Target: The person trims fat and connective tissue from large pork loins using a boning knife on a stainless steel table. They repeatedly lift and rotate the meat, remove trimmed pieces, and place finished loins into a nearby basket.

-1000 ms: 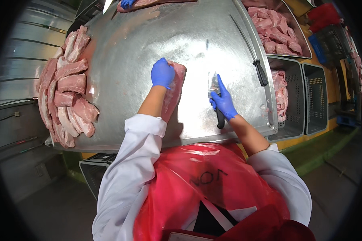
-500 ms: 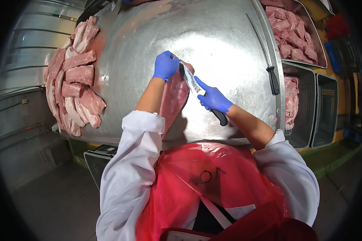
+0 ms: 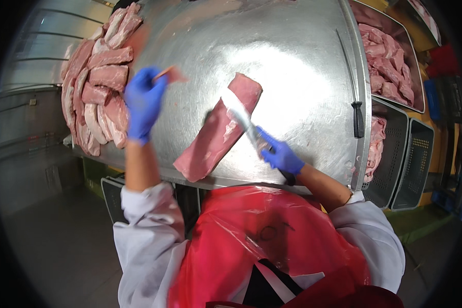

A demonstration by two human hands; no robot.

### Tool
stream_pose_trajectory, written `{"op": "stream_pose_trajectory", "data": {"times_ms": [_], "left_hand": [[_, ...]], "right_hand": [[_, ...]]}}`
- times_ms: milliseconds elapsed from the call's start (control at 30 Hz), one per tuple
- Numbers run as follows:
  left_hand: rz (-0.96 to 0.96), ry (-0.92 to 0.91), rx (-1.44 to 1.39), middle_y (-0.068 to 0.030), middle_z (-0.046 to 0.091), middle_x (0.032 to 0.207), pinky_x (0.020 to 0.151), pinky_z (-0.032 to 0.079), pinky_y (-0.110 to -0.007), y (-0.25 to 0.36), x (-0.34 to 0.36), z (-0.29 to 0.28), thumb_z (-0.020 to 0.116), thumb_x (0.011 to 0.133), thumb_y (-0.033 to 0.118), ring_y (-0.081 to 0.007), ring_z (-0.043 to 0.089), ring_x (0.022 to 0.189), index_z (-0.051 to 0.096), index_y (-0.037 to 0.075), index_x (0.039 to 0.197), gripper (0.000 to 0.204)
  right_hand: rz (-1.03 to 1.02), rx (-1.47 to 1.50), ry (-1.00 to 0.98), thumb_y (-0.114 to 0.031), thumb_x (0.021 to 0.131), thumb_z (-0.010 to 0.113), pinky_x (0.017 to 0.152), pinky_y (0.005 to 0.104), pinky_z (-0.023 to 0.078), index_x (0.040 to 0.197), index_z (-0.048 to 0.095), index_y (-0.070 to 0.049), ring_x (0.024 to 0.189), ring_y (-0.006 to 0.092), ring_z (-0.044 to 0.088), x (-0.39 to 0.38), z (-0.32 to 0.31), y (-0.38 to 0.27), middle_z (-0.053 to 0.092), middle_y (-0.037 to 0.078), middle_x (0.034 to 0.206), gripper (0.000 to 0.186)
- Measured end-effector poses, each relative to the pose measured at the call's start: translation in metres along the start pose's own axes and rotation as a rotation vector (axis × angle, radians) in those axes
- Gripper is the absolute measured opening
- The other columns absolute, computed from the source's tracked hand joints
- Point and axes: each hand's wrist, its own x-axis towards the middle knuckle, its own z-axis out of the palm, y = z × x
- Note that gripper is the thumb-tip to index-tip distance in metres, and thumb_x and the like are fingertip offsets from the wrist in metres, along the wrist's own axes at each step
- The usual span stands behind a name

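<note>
We see a meat-cutting plant, steel table [image 3: 292,61] centre frame, stacked pork cuts [image 3: 95,97] upper left, perforated crates [image 3: 413,164] right.

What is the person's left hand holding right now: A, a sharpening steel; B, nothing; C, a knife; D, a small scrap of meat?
D: the gloved left hand pinches a small pink scrap of meat beside the stacked cuts, while the right hand holds the knife.

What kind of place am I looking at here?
Probably a meat-cutting room: a steel table, a long cut of raw meat under the knife, trimmed pieces piled at the left, and meat bins.
</note>
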Motion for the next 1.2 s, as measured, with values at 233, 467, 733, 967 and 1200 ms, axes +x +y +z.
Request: {"op": "stream_pose_trajectory", "data": {"times_ms": [233, 467, 733, 967, 1200], "left_hand": [[-0.567, 0.323, 0.293, 0.0038, 0.054, 0.075, 0.067, 0.043, -0.023, -0.077, -0.262, -0.239, 0.060, 0.092, 0.002, -0.0064, 0.047, 0.070, 0.057, 0.003, 0.077, 0.015], [-0.516, 0.201, 1.088, -0.0262, 0.062, 0.120, 0.096, 0.049, -0.046, -0.145, -0.393, -0.204, 0.074, 0.076, 0.016, -0.0418, 0.061, 0.109, 0.059, -0.003, 0.125, 0.055], [-0.122, -0.271, 0.717, -0.0227, 0.040, 0.146, 0.109, 0.032, -0.055, -0.104, -0.248, 0.079, 0.079, 0.069, 0.043, -0.0419, 0.041, 0.132, 0.036, 0.002, 0.145, 0.096], [-0.072, -0.438, 0.610, -0.0216, 0.051, 0.118, 0.094, 0.042, -0.051, -0.115, -0.240, 0.071, 0.073, 0.064, 0.032, -0.0399, 0.055, 0.104, 0.037, -0.002, 0.141, 0.091], [-0.251, -0.415, 0.479, -0.0254, 0.057, 0.114, 0.088, 0.050, -0.050, -0.145, -0.197, 0.042, 0.076, 0.064, 0.037, -0.0425, 0.061, 0.099, 0.043, -0.001, 0.134, 0.086]], "right_hand": [[-0.051, -0.010, 0.255, -0.010, 0.096, 0.055, 0.052, 0.0265, 0.051, 0.159, 0.025, -0.028, 0.054, 0.0095, 0.055, 0.027, -0.025, -0.021, 0.062, 0.005, 0.075, 0.072], [-0.283, -0.487, 0.148, -0.013, 0.095, 0.056, 0.070, 0.0439, 0.058, 0.157, 0.027, -0.026, 0.073, 0.0350, 0.070, 0.077, 0.038, -0.058, 0.070, 0.020, 0.089, 0.070], [-0.040, -1.017, 0.101, -0.007, 0.093, 0.042, 0.078, 0.0537, 0.052, 0.160, 0.012, -0.022, 0.087, 0.0462, 0.065, 0.070, 0.107, -0.043, 0.066, 0.030, 0.097, 0.075], [0.178, -1.113, 0.012, -0.003, 0.089, 0.041, 0.082, 0.0511, 0.052, 0.160, 0.008, -0.024, 0.089, 0.0430, 0.067, 0.034, 0.120, -0.044, 0.067, 0.029, 0.099, 0.082], [0.121, -1.088, 0.155, -0.004, 0.088, 0.040, 0.079, 0.0512, 0.053, 0.161, 0.005, -0.024, 0.084, 0.0441, 0.068, 0.098, 0.150, -0.024, 0.068, 0.029, 0.091, 0.083]]}}
